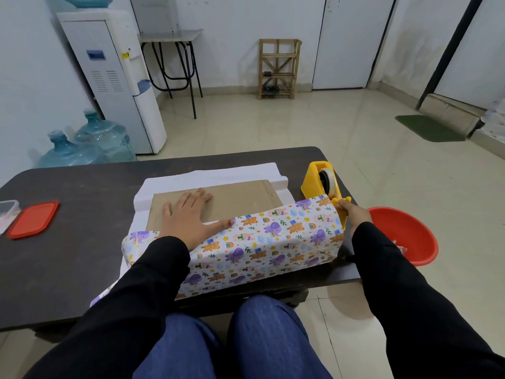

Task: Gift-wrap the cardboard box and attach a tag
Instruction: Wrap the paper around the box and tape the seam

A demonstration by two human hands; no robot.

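1. Our knees (267, 337) in blue jeans sit under the counter (68, 214).
2. Our left hand (188, 214) lies flat, fingers spread, on the cardboard box (240, 198) atop wrapping paper (273, 242).
3. Right of the box, our right hand (355, 214) pinches the yellow tape dispenser (314, 179).

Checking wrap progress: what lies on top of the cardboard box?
The left hand lies flat on the cardboard box; patterned wrapping paper covers its near edge. The box beneath that flap is hidden.
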